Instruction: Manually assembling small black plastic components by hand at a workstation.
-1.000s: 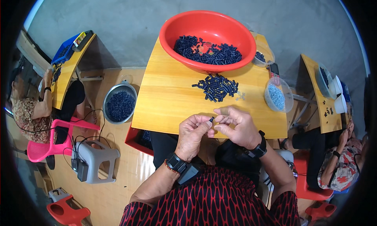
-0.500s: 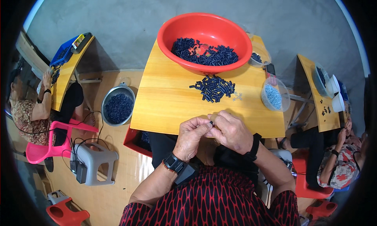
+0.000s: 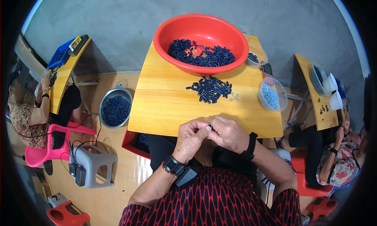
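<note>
My left hand (image 3: 190,139) and my right hand (image 3: 229,135) meet at the table's near edge, fingertips pinched together. Between them shows a small dark piece (image 3: 209,126), mostly covered by the fingers; it resembles the short tubes on the table. Beyond my hands lies a loose pile of short dark-blue tubes (image 3: 210,90). A few small pale pins (image 3: 234,97) lie at the pile's right side. Behind the pile stands a large red basin (image 3: 239,55) with many more such tubes. A clear round tub (image 3: 283,95) of small light-blue pieces sits to the right.
Another clear tub (image 3: 264,55) and a dark phone-like device (image 3: 268,70) are at the table's right side. A metal bowl of tubes (image 3: 129,92) stands on the floor at left, near a red bin (image 3: 129,141) and grey stool (image 3: 106,159). Two people sit at side tables.
The view has shifted slightly, moving the table and basin a little left. My hands remain pinched together; the right fingers have turned slightly around the small dark piece.
</note>
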The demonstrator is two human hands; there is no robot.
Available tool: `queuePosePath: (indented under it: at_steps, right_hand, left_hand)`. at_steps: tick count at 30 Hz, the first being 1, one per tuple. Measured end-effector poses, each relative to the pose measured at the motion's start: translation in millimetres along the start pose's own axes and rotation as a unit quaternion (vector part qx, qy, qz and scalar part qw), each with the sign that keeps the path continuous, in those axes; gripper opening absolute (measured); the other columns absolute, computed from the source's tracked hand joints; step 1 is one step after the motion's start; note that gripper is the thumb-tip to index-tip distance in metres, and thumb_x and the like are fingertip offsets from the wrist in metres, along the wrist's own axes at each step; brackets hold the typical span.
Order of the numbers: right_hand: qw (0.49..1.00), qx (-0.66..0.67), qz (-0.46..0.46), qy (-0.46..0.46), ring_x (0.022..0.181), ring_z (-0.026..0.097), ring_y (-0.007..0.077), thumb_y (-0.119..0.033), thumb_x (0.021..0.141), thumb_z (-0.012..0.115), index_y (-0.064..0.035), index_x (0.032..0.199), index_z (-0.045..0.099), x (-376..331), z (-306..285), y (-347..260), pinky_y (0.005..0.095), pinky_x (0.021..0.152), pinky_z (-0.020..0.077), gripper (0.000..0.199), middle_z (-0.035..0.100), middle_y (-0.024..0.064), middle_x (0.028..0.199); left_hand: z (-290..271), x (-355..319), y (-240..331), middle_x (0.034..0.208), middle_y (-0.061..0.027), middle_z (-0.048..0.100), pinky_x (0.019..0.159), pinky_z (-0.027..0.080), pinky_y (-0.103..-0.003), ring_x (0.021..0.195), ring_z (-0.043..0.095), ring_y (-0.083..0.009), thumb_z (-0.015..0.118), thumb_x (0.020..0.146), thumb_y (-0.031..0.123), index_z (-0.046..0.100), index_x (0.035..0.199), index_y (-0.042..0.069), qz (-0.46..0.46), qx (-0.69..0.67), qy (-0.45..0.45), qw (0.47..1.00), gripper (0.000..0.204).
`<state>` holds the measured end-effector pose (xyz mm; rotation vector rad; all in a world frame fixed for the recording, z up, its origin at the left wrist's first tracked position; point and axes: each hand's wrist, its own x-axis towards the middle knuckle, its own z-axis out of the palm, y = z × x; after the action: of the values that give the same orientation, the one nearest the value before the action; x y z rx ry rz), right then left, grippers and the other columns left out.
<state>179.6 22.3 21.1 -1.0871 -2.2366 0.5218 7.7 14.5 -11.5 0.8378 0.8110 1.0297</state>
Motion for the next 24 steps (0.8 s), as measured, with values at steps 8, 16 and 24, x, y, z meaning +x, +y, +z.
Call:
queuePosePath:
  at_steps: [8,16,24]
  right_hand:
    - [0.996,-0.078,-0.012,-0.042,0.069,0.062,0.035,-0.015,0.087,0.068,-0.0018,0.088,0.056,-3,0,-5,0.0449,0.06,0.0513,0.018,0.058,0.0151,0.079]
    - [0.999,-0.026,0.018,0.015,0.073,0.064,0.0347,-0.012,0.087,0.067,0.0007,0.094,0.058,-13,11,0,0.0436,0.062,0.0515,0.017,0.058,0.0159,0.079]
    - [0.989,-0.008,0.087,0.116,0.075,0.06,0.0357,-0.004,0.084,0.066,0.0026,0.095,0.063,-11,-34,62,0.0425,0.067,0.0481,0.013,0.057,0.0162,0.079]
  left_hand:
    - [-8,3,-12,0.083,-0.002,0.065,0.07,0.049,-0.023,0.074,0.057,-0.0077,0.066,0.093,-0.001,0.065,0.09,-0.001,0.022,0.047,0.021,0.998,0.003]
    - [-5,5,-9,0.083,-0.0019,0.065,0.07,0.05,-0.023,0.075,0.058,-0.0078,0.066,0.092,0.0,0.065,0.089,0.0,0.031,0.074,0.006,0.997,0.004]
    - [-20,9,29,0.088,-0.0036,0.064,0.068,0.057,-0.03,0.069,0.06,-0.0105,0.064,0.094,0.006,0.064,0.093,0.005,0.221,0.025,0.182,0.958,0.002]
